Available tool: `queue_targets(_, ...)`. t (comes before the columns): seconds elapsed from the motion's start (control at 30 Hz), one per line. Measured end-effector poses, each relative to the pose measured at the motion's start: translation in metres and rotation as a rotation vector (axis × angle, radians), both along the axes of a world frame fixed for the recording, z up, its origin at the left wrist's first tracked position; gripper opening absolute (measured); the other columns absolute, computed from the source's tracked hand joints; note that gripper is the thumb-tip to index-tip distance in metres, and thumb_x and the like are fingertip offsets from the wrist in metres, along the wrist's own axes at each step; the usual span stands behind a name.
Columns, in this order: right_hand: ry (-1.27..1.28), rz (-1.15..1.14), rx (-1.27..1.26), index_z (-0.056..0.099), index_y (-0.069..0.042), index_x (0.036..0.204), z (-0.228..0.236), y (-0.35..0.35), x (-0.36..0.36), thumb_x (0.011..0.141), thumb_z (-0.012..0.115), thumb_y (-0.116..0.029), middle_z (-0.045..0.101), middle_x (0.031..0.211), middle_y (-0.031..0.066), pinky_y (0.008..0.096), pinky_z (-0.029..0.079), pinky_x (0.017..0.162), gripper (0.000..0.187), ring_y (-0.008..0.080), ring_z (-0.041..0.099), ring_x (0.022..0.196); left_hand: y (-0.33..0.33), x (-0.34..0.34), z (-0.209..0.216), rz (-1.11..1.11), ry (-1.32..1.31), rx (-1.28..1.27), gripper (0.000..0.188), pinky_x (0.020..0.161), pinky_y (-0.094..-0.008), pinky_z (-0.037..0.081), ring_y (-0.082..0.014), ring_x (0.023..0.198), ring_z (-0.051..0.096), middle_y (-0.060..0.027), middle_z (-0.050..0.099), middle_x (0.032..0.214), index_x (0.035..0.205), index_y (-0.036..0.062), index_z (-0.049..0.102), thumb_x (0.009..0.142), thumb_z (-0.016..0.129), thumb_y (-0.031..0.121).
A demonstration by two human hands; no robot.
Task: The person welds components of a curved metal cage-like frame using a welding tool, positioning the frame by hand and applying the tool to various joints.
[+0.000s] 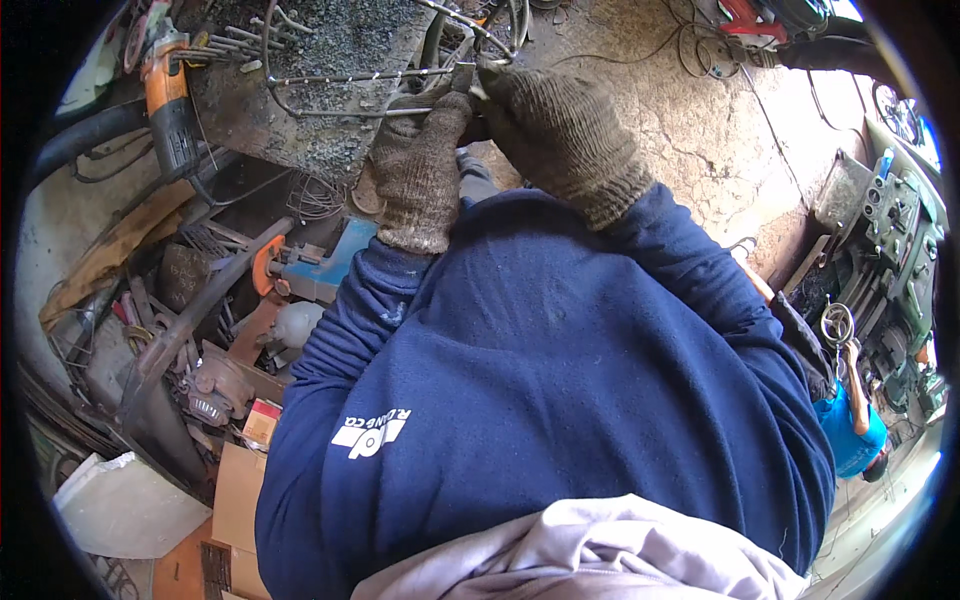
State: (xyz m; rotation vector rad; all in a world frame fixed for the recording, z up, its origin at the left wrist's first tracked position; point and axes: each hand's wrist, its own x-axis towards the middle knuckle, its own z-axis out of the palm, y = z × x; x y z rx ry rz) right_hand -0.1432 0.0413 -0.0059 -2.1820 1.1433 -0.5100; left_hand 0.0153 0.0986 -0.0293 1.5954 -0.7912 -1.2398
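Both my hands wear worn, grey-brown knitted gloves and meet at the top middle, over the edge of a gritty workbench point(270, 140). My left hand point(415, 170) is closed round the pale lower bar of a bent metal rod frame point(345, 77). A small flat metal piece point(462, 77) stands up by its thumb. Just to the right, my right hand point(560, 125) is closed with its fingertips beside that piece. Whatever its fingers pinch is hidden by the glove. The frame's upper bar carries several small bright marks and reaches left over the bench.
An orange angle grinder point(168, 100) hangs at the bench's left end, near several metal rods point(245, 40). Below lie a blue tool with an orange end point(325, 262) and a cardboard box point(238, 510). Cables point(705, 45) coil on the floor. A person in blue point(850, 430) grips a machine handwheel point(836, 323).
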Motion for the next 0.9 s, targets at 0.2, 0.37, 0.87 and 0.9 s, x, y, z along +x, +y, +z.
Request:
queue_targets(0.2,-0.097,-0.308,-0.037,0.069,-0.010,0.116,-0.007,-0.009,-0.031,0.091,0.065,-0.027,0.072,0.096,0.0172,0.0439,0.057,0.075,0.030,0.0347,0.071,0.089,0.006,0.004,0.011,0.064,0.400,-0.006,0.023,0.073,-0.0304,0.059,-0.0228,0.086,0.074,-0.0123,0.073,0.098,0.111,-0.0015,0.070,0.097,0.063,0.015)
queue_targets(0.37,-0.141,-0.296,-0.019,0.069,-0.008,0.120,-0.010,-0.004,-0.049,0.092,0.067,-0.022,0.073,0.103,0.0161,0.0385,0.056,0.079,0.031,0.0286,0.071,0.092,0.026,0.024,0.024,0.052,0.208,0.041,0.026,0.054,-0.0231,0.052,-0.0152,0.078,0.072,-0.0140,0.074,0.101,0.113,0.0004,0.068,0.098,0.063,0.021)
queue_targets(0.87,-0.266,-0.312,0.416,0.065,-0.002,0.126,-0.038,-0.001,-0.064,0.098,0.065,-0.016,0.074,0.099,0.0104,0.0301,0.055,0.076,0.031,0.0135,0.067,0.082,0.017,0.093,0.033,0.387,-0.403,-0.196,0.026,0.065,-0.0285,0.054,-0.0129,0.071,0.068,-0.0076,0.072,0.083,0.098,-0.0015,0.068,0.094,0.070,0.024)
queue_targets(0.9,-0.320,-0.288,0.412,0.066,-0.002,0.125,-0.041,0.000,-0.064,0.098,0.064,-0.017,0.073,0.097,0.0106,0.0304,0.054,0.076,0.031,0.0140,0.067,0.082,0.013,0.098,0.030,0.373,-0.432,-0.210,0.026,0.062,-0.0288,0.053,-0.0126,0.065,0.067,-0.0054,0.070,0.075,0.097,-0.0013,0.069,0.093,0.072,0.024)
